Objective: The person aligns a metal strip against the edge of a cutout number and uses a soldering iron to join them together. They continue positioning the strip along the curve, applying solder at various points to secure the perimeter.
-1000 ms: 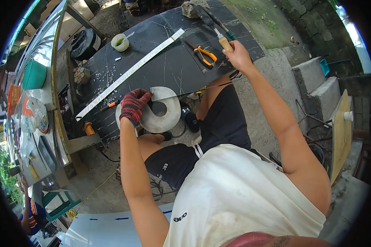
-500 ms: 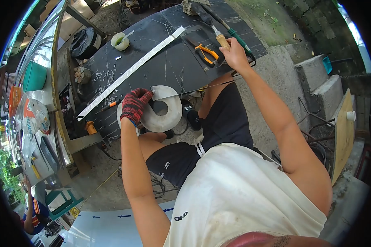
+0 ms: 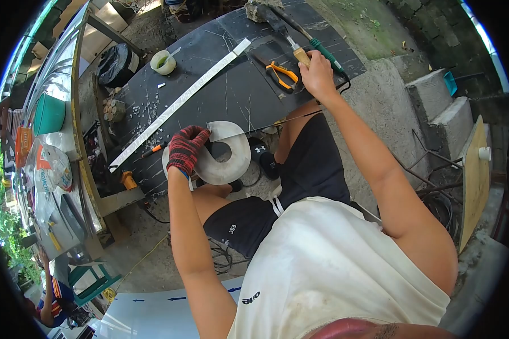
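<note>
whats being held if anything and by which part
The right grip holds a long tool by its wooden handle. The left grip is at the curved piece; any hold there is unclear.

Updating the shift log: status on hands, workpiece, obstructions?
Left hand gloved, at curved grey piece. Right hand bare, gripping wooden-handled tool. Possible obstruction: orange-handled pliers close beside right hand.
</note>
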Demonstrator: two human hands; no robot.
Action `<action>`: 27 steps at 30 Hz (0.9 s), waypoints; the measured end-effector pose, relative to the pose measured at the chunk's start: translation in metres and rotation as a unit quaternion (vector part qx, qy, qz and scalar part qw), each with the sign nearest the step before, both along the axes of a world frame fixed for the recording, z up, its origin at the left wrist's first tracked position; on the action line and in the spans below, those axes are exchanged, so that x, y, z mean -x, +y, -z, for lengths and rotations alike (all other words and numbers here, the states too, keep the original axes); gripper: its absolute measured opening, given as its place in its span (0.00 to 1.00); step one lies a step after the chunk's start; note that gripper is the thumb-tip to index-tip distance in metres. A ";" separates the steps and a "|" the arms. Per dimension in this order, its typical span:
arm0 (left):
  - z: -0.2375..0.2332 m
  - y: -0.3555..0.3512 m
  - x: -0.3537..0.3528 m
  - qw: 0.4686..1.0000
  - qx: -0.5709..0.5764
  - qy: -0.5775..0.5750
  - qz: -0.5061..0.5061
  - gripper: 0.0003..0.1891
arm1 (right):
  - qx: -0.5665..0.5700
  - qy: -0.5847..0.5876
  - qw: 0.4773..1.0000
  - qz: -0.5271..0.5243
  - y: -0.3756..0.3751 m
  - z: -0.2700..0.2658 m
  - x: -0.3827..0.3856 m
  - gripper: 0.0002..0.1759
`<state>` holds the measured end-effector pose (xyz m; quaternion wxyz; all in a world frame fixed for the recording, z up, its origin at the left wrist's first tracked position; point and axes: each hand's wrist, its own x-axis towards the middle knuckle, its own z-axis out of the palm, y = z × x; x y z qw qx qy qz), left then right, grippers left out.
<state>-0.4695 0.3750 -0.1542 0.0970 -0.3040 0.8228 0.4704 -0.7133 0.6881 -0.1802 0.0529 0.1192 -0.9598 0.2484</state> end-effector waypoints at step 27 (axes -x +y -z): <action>0.007 -0.005 -0.001 1.000 0.009 0.005 0.010 0.14 | 0.036 0.024 0.996 -0.077 0.084 -0.016 0.108 0.18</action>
